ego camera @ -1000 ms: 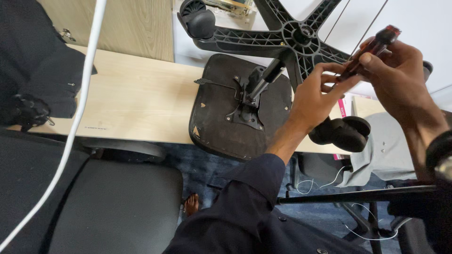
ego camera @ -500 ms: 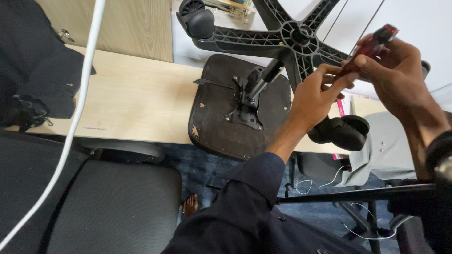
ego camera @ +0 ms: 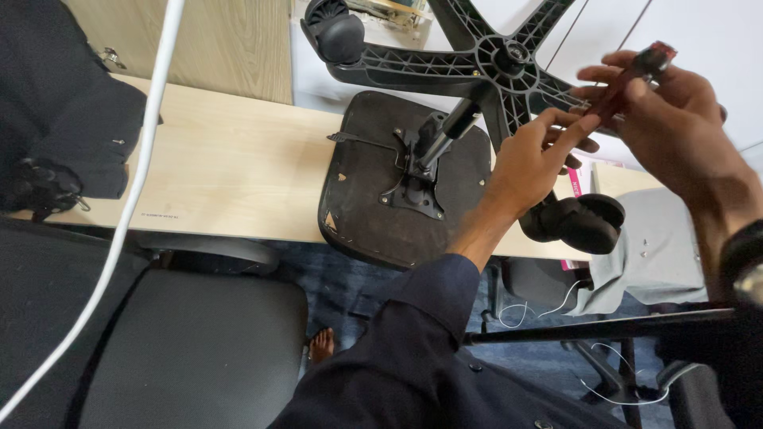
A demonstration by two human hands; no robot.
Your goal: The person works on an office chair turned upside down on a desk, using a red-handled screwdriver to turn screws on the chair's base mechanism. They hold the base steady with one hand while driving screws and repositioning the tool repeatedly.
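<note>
Pale bench (ego camera: 230,171) carries upturned chair (ego camera: 413,171); both hands' fingers, left (ego camera: 528,163) and right (ego camera: 679,135), still pinch red tool (ego camera: 628,79), barely shifted.

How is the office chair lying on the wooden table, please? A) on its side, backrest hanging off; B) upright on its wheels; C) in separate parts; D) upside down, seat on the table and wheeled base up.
D: the chair seat lies flat on the wooden table, with the wheeled base pointing up.

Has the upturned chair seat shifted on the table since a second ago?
No. The chair seat lies at the same spot on the wooden table, still overhanging its near edge; only the hands changed slightly.
</note>
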